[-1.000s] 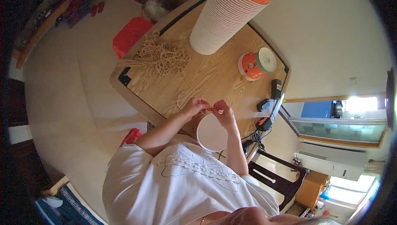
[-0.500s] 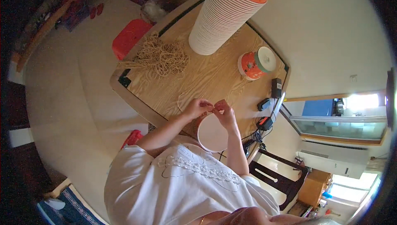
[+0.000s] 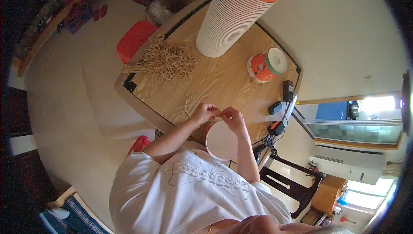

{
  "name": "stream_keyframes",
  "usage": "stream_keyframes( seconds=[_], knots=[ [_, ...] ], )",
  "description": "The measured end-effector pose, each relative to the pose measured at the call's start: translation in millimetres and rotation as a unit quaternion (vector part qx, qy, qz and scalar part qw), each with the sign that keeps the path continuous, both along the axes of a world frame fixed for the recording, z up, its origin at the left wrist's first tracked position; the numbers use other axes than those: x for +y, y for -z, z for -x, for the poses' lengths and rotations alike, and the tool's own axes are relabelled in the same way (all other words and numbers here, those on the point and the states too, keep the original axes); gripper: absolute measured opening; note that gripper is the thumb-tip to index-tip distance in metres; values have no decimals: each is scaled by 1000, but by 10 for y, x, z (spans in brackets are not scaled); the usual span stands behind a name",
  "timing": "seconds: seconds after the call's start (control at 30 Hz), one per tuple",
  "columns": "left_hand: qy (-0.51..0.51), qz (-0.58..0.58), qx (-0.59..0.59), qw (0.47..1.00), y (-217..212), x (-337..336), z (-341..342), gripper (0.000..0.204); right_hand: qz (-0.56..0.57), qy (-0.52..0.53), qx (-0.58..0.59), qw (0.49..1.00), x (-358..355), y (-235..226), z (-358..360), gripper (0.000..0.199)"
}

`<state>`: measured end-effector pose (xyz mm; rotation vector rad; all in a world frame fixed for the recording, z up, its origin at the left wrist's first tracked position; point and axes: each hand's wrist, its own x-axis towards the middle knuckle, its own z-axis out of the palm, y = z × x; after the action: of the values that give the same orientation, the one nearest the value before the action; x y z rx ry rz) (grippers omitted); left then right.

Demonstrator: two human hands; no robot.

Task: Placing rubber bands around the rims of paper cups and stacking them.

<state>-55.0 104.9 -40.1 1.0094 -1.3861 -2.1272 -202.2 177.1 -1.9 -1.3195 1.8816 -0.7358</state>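
Just above the far rim of a round paper tub, my two hands meet fingertip to fingertip. The tub stands close to my body, its wide white round face toward me. My left hand is closed in a pinch, and a short length of tan twine curves out beside it on the table. My right hand pinches at the same spot, its wrist over the tub's right side. The fingers hide most of what lies between them; it appears to be the twine.
A tangled heap of twine lies at the table's left. Behind stands a tall stack of nested tubs. An orange tub lies at the right, near black adapters and cables. The wooden tabletop has a raised edge.
My fingertips have shifted slightly, still pinched together over the tub's rim. The tub sits a touch lower in view. Nothing else has visibly moved.
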Motion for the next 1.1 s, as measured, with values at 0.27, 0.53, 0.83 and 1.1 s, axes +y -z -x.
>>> stream_keyframes(
  seconds=[0.27, 0.53, 0.83, 1.1],
  knots=[
    [-26, -32, -3, 999, 112, 23, -1, 13, -32, -10, 25, 999, -12, -118, -75, 11],
    [8, -50, -4, 999, 6, -24, -36, 16, 4, -3, 27, 1000, 50, 0, 6, 11],
    [10, 226, -21, 974, 41, 37, 52, 22, -10, 7, 53, 999, 38, -55, -5, 15],
    [0, 295, -46, 955, 72, 42, 55, 15, 29, -2, 42, 999, 45, -62, -10, 16]
  ],
)
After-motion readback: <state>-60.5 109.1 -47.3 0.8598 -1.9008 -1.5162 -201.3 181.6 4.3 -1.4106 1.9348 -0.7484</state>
